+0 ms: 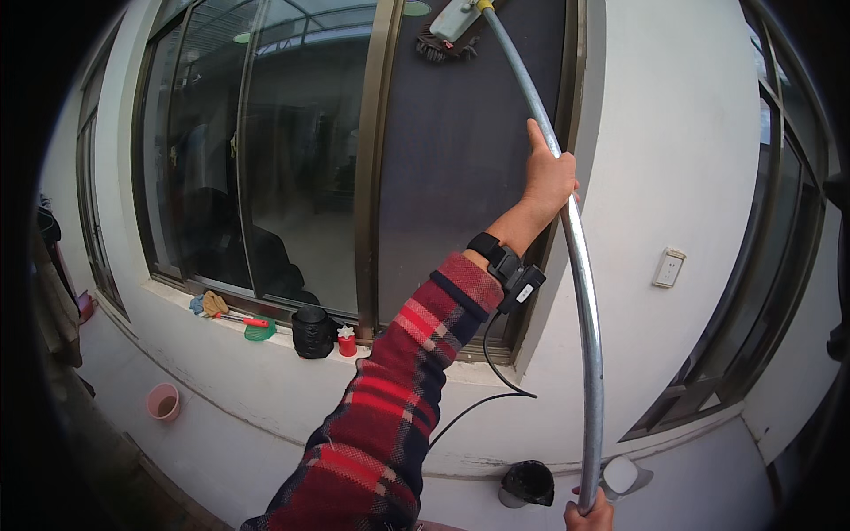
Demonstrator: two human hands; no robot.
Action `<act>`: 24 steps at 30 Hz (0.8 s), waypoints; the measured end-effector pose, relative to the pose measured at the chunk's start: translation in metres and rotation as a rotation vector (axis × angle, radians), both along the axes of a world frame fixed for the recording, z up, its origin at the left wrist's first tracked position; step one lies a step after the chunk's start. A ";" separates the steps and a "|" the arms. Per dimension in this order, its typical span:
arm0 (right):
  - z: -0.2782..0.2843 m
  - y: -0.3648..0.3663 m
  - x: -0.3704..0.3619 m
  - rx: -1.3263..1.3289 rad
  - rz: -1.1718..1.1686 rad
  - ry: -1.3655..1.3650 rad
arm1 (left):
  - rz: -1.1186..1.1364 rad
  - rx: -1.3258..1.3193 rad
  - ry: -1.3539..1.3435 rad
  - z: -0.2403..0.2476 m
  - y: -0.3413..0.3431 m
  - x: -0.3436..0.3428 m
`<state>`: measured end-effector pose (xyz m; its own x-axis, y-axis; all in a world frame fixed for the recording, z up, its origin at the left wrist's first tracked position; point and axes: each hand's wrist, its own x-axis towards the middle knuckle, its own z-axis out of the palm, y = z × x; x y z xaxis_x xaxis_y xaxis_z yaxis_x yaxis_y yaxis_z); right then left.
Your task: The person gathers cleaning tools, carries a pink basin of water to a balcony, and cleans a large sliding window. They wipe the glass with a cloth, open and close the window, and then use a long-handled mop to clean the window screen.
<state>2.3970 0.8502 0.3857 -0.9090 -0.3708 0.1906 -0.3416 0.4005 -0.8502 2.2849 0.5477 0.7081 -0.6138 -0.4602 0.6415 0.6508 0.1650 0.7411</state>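
Observation:
A long silver metal pole [585, 327] runs upward through both of my hands. Around its upper part, my left hand [551, 181] is closed, with the thumb lying along the pole. My right hand [591, 513] grips the lower end at the bottom edge of the view, partly cut off. A brush head [454, 25], pale on its back with dark bristles, sits at the pole's top against the dark window panel [460, 168]. A yellow collar joins it to the pole. My left wrist wears a black band with a small device [518, 281] and a hanging cable.
Along the sill stand a black container [312, 333], a small red container [346, 342], cloths [212, 303] and a red-handled tool [243, 319]. A pink bucket [163, 403], a black-lined bin [526, 485] and a white vessel [622, 476] are below. A socket [668, 267] is on the wall.

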 end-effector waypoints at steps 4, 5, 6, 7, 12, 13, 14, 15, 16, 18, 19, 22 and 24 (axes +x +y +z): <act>-0.049 0.043 0.023 0.091 -0.073 -0.127 | -0.016 0.028 -0.098 -0.065 0.029 0.003; -0.061 0.055 0.028 0.124 -0.079 -0.134 | -0.025 0.044 -0.100 -0.085 0.036 0.003; -0.076 0.065 0.035 0.159 -0.086 -0.143 | -0.041 0.064 -0.118 -0.106 0.045 0.004; -0.091 0.077 0.040 0.194 -0.096 -0.148 | -0.061 0.084 -0.142 -0.127 0.053 0.004; -0.176 0.141 0.074 0.297 -0.091 -0.228 | -0.081 0.194 -0.281 -0.233 0.098 0.011; -0.191 0.155 0.081 0.442 -0.079 -0.208 | -0.098 0.233 -0.284 -0.254 0.108 0.014; -0.204 0.167 0.089 0.501 -0.081 -0.217 | -0.112 0.256 -0.289 -0.274 0.117 0.017; -0.216 0.179 0.097 0.538 -0.089 -0.232 | -0.142 0.308 -0.340 -0.294 0.127 0.021; -0.226 0.189 0.102 0.571 -0.091 -0.242 | -0.153 0.321 -0.344 -0.312 0.137 0.025; -0.242 0.201 0.112 0.627 -0.102 -0.259 | -0.182 0.369 -0.402 -0.342 0.154 0.033; -0.249 0.205 0.116 0.646 -0.106 -0.266 | -0.184 0.382 -0.428 -0.357 0.163 0.038; -0.260 0.210 0.117 0.680 -0.109 -0.261 | -0.202 0.419 -0.496 -0.390 0.183 0.048; -0.265 0.208 0.116 0.696 -0.105 -0.249 | -0.235 0.458 -0.561 -0.409 0.191 0.053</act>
<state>2.5132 1.0582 0.1209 -0.9320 -0.2393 -0.2721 -0.1024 0.8942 -0.4357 2.3383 0.7388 0.2992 -0.9062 -0.4224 -0.0194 0.1361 -0.3349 0.9324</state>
